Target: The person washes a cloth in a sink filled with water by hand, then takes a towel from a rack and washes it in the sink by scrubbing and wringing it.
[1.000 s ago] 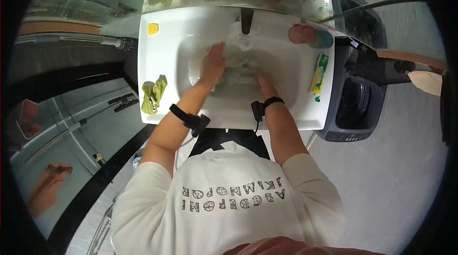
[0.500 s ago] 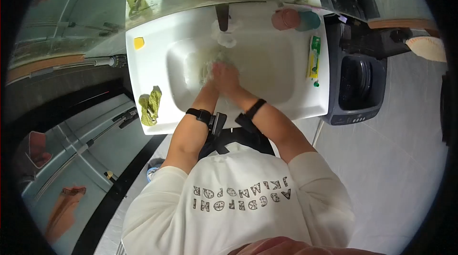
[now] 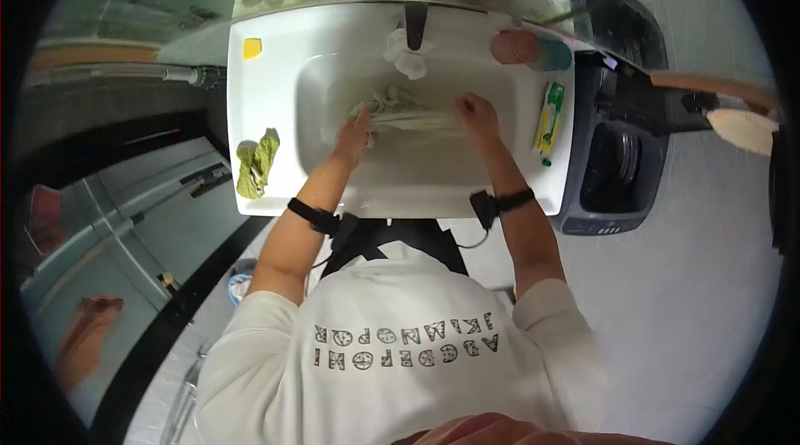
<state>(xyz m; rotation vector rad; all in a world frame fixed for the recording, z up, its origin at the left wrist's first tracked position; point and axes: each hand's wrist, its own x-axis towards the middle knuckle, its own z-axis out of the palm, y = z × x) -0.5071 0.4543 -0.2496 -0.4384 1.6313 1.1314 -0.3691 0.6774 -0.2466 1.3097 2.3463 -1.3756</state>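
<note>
In the basin of a white sink (image 3: 275,95), a wet whitish cloth (image 3: 404,118) is stretched sideways between my hands, partly in cloudy water. My left hand (image 3: 354,133) is closed around its bunched left part. On the right, my right hand (image 3: 477,116) is closed in a fist at the cloth's other end. A black faucet (image 3: 416,27) stands behind the basin, with a white crumpled item (image 3: 408,55) under it whose nature I cannot tell.
A yellow block (image 3: 252,47) and a green cloth (image 3: 257,163) lie on the left rim. Pink (image 3: 514,47) and teal cups (image 3: 552,54) and a green-yellow tube (image 3: 548,122) are at the right. A dark machine (image 3: 615,170) stands beside the sink.
My hands were together over the cloth half a second ago. They have moved apart, my right hand to the right, and the cloth is now stretched between them.
</note>
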